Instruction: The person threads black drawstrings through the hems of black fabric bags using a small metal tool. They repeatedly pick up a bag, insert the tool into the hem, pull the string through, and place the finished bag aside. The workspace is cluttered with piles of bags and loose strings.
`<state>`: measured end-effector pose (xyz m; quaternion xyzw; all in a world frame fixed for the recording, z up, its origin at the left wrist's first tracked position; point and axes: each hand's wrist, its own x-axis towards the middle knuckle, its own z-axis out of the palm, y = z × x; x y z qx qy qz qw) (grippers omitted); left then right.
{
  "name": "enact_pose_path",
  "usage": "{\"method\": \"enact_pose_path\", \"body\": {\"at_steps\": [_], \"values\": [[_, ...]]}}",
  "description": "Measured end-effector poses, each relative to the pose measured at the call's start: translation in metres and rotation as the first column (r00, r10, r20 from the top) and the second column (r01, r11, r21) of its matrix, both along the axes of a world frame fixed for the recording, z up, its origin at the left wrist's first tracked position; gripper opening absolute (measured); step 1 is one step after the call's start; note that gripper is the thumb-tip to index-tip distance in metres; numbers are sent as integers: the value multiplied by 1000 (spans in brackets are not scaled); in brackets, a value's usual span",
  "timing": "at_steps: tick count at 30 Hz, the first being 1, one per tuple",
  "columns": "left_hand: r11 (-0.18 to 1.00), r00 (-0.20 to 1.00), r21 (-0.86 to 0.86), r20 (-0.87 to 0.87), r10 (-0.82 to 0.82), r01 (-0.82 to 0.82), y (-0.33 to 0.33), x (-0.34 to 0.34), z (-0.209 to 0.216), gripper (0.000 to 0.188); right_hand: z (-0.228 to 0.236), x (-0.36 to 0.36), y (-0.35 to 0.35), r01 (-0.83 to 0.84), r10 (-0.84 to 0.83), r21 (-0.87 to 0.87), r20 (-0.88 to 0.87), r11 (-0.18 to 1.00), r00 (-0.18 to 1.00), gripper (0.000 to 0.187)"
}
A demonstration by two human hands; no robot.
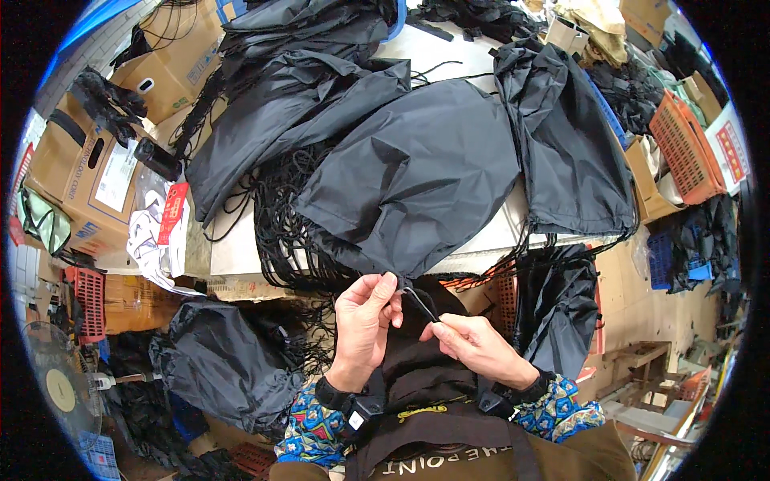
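A black drawstring bag [417,176] of thin, crinkled fabric lies spread over the near edge of the table. Its lower corner comes down to my left hand [369,317], which is closed on it between thumb and fingers. My right hand [473,345], also closed, pinches a thin black cord [423,305] that runs up to that corner. A small pale, curved strand shows where cord and bag meet; I cannot make out what it is. Both hands are close together, just off the table edge and in front of my dark apron [433,385].
More black bags [305,104] are piled at the left of the table, with black cords [281,216] hanging over its edge. Another bag [569,144] lies at right. Cardboard boxes [104,176], an orange crate [686,144] and a fan [60,389] stand around.
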<state>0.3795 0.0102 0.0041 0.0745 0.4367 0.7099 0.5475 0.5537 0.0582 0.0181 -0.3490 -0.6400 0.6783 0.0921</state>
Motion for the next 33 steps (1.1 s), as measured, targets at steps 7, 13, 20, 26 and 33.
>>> {"method": "enact_pose_path", "body": {"at_steps": [7,13,20,26,33], "values": [[997,989,-1,-131,-73,73,-1,6,-2,10,1,-3,2,-1,0,50,11,999,1000,27],[1000,965,11,-264,-9,12,-6,6,-6,10,11,-13,11,-14,15,161,-5,987,1000,21],[996,898,-91,-435,-63,25,-4,-3,-2,18,10,42,8,60,-134,334,202,941,970,15],[999,976,8,-217,32,-31,-7,4,5,19,11,8,10,6,-81,583,103,812,991,16],[979,903,143,-385,192,-147,1,-47,13,23,33,47,4,-66,72,-104,51,992,996,17]]}}
